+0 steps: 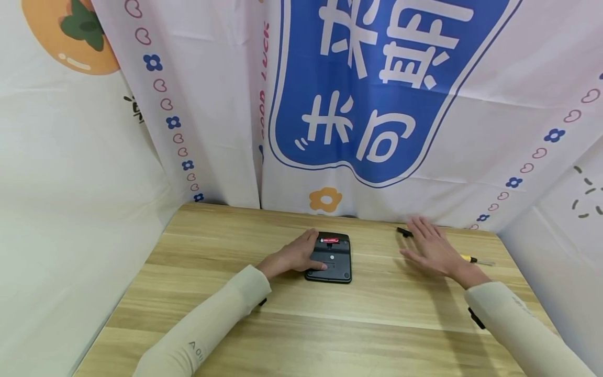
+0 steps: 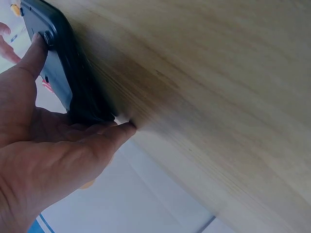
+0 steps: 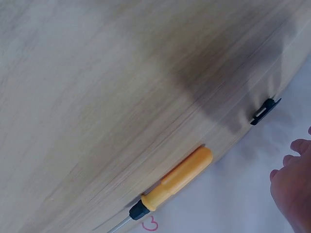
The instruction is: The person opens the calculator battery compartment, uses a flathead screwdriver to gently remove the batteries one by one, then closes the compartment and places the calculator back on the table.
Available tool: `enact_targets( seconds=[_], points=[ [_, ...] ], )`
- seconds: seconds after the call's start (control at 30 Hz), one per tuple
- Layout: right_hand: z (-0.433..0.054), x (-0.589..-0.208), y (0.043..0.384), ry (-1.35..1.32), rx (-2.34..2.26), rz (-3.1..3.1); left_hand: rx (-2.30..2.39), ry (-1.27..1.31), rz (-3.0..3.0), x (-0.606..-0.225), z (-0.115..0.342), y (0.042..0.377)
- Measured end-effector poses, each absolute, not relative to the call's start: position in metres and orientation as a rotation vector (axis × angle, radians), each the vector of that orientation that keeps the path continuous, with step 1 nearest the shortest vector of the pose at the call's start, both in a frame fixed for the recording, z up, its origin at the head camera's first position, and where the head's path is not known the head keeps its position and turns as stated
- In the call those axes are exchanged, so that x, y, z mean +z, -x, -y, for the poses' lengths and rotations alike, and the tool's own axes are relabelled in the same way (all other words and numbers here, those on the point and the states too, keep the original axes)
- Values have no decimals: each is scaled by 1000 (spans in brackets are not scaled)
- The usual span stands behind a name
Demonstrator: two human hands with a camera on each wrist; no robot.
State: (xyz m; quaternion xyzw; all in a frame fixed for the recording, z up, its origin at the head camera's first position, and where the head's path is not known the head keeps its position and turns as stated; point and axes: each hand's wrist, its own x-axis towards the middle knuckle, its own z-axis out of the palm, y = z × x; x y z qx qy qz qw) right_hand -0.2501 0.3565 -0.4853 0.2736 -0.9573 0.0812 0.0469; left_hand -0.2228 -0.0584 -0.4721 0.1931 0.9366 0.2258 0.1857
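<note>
A black calculator (image 1: pixel 340 269) lies back side up on the table, its battery compartment uncovered with a red battery (image 1: pixel 329 240) inside. My left hand (image 1: pixel 296 255) holds it from the left, thumb on the back and fingers along the edge; the left wrist view shows the calculator's side (image 2: pixel 80 73) close up. My right hand (image 1: pixel 433 251) is spread above the table at the right, holding nothing. Near its fingertips is a small black cover (image 3: pixel 264 112). A yellow-handled screwdriver (image 3: pixel 182 177) lies beside that hand, partly hidden under it in the head view.
The wooden table (image 1: pixel 367 324) meets a hanging printed cloth (image 1: pixel 226 157) at its back edge. White cloth walls (image 1: pixel 70 209) stand to the left and right.
</note>
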Motion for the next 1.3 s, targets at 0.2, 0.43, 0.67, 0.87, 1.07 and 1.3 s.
enact_targets(
  seconds=[0.2,0.43,0.67,0.87,1.07,1.3],
  points=[
    [-346,-485,248,-857,262,2931,634,-537,-2634,-473,59,222],
    [-336,-485,245,-912,259,2880,629,-547,-2638,-474,59,223],
    [-326,-485,244,-955,253,2850,646,-557,-2630,-472,58,223],
    [-317,-485,243,-987,255,2878,637,-560,-2632,-473,59,222],
    [-311,-481,242,-1024,230,2860,640,-557,-2631,-473,59,223],
    [-305,-479,241,-1051,208,2855,634,-557,-2634,-472,59,223]
  ],
)
